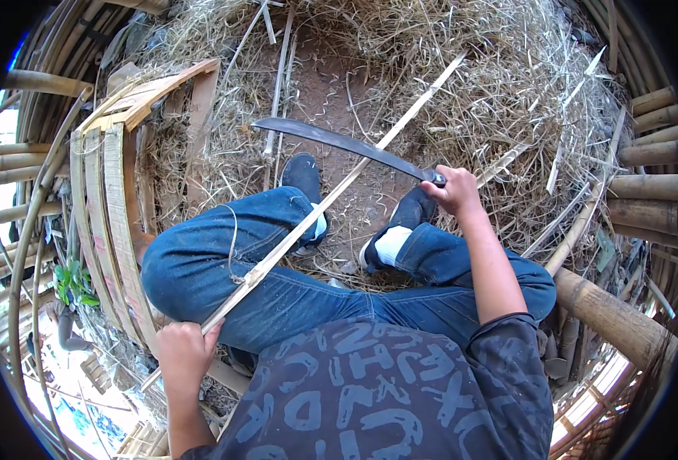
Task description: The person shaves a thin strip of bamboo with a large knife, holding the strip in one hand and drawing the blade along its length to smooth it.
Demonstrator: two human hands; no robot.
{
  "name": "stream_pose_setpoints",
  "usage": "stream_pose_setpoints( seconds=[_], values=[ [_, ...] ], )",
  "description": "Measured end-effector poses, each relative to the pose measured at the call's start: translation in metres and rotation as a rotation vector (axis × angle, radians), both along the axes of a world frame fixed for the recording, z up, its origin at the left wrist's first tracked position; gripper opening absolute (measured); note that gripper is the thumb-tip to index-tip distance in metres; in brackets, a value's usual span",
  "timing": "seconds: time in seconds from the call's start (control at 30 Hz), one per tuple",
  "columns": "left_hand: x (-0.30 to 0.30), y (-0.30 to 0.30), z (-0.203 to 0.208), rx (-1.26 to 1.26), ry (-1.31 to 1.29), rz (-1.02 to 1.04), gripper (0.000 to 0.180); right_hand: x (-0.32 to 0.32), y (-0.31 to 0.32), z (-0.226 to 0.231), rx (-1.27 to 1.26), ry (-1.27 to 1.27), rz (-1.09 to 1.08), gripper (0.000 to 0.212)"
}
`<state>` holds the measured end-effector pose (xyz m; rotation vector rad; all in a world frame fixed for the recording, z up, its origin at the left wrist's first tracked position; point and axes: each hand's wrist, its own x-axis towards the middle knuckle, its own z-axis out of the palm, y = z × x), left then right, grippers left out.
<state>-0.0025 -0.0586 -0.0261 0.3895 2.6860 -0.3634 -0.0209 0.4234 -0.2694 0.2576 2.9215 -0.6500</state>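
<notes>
Left hand (185, 354) wrapped around lower length of pale split strip (297, 232), slanting across jeans (208, 238); right hand (455, 190) gripping machete (331, 138) handle, blade crossing strip. Below, brown earth floor (327, 84) strewn with dry shavings (500, 77); left, slatted wooden frame (116, 199); farther, bamboo-pole walls (647, 195) flanking both sides.

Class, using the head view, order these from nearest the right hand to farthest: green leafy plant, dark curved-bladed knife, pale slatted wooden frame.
1. Dark curved-bladed knife: held in the right hand.
2. Pale slatted wooden frame: on the left side.
3. Green leafy plant: far left, beyond the frame.
</notes>
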Motion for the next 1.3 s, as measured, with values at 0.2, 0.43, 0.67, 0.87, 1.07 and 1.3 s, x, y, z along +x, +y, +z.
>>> stream_pose_setpoints(
  seconds=[0.2,0.43,0.67,0.87,1.07,1.3],
  values=[
    [0.002,-0.001,-0.002,-0.014,0.008,-0.010,0.059,0.005,0.023,-0.005,0.009,-0.023,-0.144,0.078],
    [0.001,0.000,-0.002,0.067,0.054,0.053,0.062,0.001,-0.008,0.045,-0.039,-0.083,-0.192,0.071],
    [0.004,-0.006,-0.002,0.046,0.064,0.031,0.063,-0.012,-0.083,0.067,-0.095,0.120,0.150,0.063],
    [0.003,-0.013,-0.008,0.016,0.040,0.014,0.062,-0.012,0.001,0.017,-0.147,-0.138,-0.252,0.072],
    [-0.001,-0.004,-0.003,0.042,0.018,-0.017,0.060,-0.023,-0.014,0.063,-0.071,-0.072,-0.157,0.073],
    [0.005,-0.013,-0.003,0.026,0.027,0.021,0.059,-0.016,-0.048,0.056,0.048,0.104,0.164,0.071]
  ],
)
